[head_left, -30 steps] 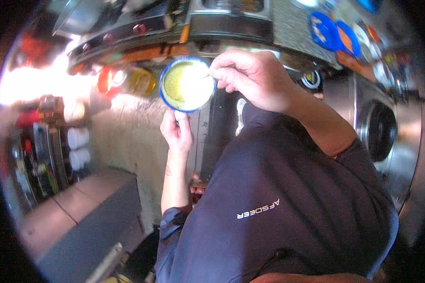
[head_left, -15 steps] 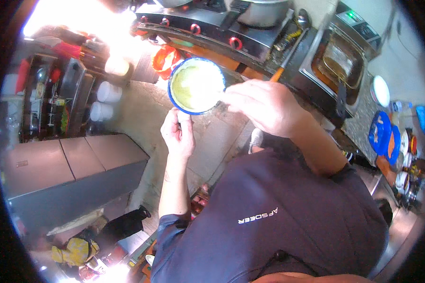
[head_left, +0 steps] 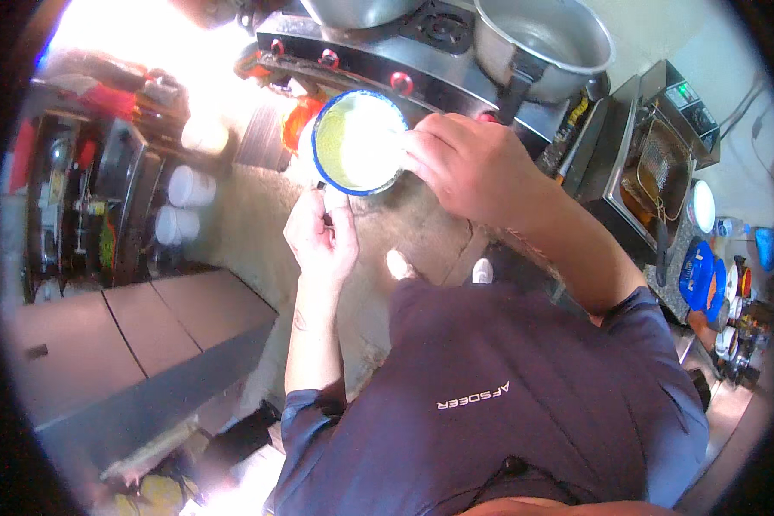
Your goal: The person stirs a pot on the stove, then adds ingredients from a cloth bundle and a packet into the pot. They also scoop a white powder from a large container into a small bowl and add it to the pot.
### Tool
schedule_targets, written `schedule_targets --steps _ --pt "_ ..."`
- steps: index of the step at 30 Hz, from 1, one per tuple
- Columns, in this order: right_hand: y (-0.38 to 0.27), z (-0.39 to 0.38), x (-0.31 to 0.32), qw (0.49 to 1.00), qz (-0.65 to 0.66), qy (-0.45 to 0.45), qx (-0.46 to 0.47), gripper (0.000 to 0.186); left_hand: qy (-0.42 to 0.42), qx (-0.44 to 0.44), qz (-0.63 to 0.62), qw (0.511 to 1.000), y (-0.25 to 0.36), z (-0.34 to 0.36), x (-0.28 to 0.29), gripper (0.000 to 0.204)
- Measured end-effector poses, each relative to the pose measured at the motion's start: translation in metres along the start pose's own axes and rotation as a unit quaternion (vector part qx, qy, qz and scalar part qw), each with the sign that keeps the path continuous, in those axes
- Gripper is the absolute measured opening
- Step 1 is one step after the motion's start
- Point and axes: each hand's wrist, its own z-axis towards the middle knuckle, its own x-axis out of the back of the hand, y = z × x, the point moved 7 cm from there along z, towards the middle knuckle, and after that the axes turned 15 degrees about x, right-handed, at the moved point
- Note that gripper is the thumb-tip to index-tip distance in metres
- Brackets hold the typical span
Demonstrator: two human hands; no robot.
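Observation:
A white cup with a blue rim (head_left: pixel 348 146), holding pale yellow-green contents partly washed out by glare, is raised over the floor in front of me. My left hand (head_left: pixel 322 232) grips it from underneath, fingers closed at its lower part. At the cup's right side my right hand (head_left: pixel 464 168) has its fingertips pinched together at or just inside the rim; whatever is between them is too small and bright to make out. Below, my two light shoes (head_left: pixel 400 265) stand on the floor.
Ahead, a black gas stove (head_left: pixel 378 60) carries large metal pots (head_left: pixel 559 82). At right are a fryer with basket (head_left: pixel 658 155) and a counter with blue containers (head_left: pixel 698 273). Left are shelving (head_left: pixel 60 198), white buckets (head_left: pixel 179 225) and a low metal cabinet (head_left: pixel 146 327).
The view has swung so the stove and pots now fill more of the top, and both shoes show. My hands and the cup shifted slightly but keep their hold.

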Motion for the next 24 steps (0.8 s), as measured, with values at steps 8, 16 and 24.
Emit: schedule_targets --steps 8,16,24 --pt "0.106 0.117 -0.082 0.879 0.272 0.170 -0.354 0.033 0.023 -0.012 0.016 1.000 -0.031 0.160 0.054 0.022" --pt "0.248 0.184 -0.103 0.742 0.393 0.297 -0.455 0.030 -0.022 -0.043 0.006 0.999 -0.015 0.342 0.033 0.031" --pt "0.402 0.194 -0.115 0.698 0.381 0.386 -0.467 0.027 -0.085 -0.021 0.069 0.994 -0.014 0.498 -0.051 0.041"
